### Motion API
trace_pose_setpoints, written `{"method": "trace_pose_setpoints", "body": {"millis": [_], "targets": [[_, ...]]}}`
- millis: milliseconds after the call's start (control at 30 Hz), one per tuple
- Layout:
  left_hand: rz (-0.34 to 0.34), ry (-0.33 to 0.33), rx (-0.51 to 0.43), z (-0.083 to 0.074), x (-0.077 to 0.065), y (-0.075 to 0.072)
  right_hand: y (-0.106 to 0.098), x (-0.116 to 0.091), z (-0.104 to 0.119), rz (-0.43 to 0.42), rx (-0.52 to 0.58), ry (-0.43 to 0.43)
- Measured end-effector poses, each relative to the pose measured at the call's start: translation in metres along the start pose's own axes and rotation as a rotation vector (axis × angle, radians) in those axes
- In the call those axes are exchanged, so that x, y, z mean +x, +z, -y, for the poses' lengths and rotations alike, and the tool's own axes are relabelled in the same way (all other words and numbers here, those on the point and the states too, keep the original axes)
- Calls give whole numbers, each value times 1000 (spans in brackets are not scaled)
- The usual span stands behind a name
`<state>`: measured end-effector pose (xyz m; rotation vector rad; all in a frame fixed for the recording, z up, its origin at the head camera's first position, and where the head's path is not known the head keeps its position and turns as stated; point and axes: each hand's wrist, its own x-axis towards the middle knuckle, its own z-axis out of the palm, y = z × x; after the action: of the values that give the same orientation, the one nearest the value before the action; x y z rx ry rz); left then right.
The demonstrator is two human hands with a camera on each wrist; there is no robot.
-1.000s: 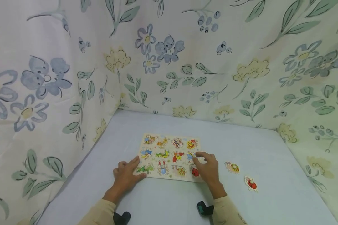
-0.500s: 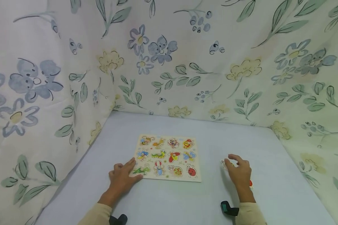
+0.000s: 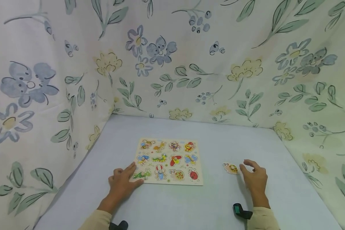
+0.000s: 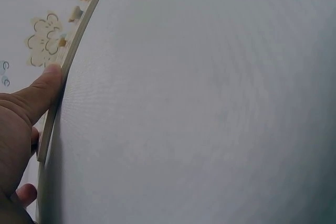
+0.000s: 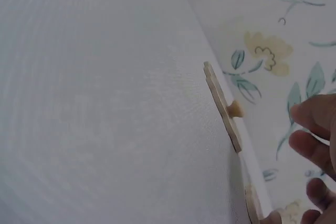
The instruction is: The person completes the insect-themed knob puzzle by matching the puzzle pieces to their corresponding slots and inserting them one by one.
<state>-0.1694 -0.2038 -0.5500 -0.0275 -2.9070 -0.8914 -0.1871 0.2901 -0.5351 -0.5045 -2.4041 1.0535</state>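
Observation:
A puzzle board (image 3: 166,182) with rows of coloured insect pictures lies on the white table. My left hand (image 3: 122,185) rests at its near left corner, thumb (image 4: 44,87) on the near edge and index finger along the left side. Right of the board lies a loose snail puzzle piece (image 3: 230,168), whose upright knob (image 5: 234,109) shows in the right wrist view. My right hand (image 3: 254,179) hovers just right of the snail, thumb and index finger curved and apart, holding nothing. A second knobbed piece (image 5: 252,203) sits lower in that view; the hand hides it in the head view.
Floral cloth (image 3: 172,64) hangs behind the table and along both sides. Black wrist devices (image 3: 242,211) sit by both sleeves. Several small knobs (image 4: 76,14) stand up from the board in the left wrist view.
My right hand has left the board's right side, passed over the snail piece and come to its right, covering the red ladybird piece. The left hand stays at the board's corner.

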Motion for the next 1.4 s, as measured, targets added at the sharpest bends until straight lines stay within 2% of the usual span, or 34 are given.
{"method": "trace_pose_setpoints", "body": {"millis": [100,200,333,467,600,900,1133,1400], "targets": [[0,-1,2,1,0,0,1,0,-3,76,-31,1],[-2,8,2,2,1,0,3,0,-6,137,-66,-45],[-5,14,2,2,1,1,6,0,-7,178,-79,-98],[-11,11,-8,3,1,1,9,0,-5,214,-94,-107],[-5,9,-16,5,1,3,12,-1,-4,223,-119,-125],[-4,13,-18,5,0,3,20,1,-5,186,-143,-180],[1,13,-24,0,-1,1,14,-1,0,180,-162,-162],[-10,7,-23,1,-1,0,16,1,4,183,-183,-183]]}}
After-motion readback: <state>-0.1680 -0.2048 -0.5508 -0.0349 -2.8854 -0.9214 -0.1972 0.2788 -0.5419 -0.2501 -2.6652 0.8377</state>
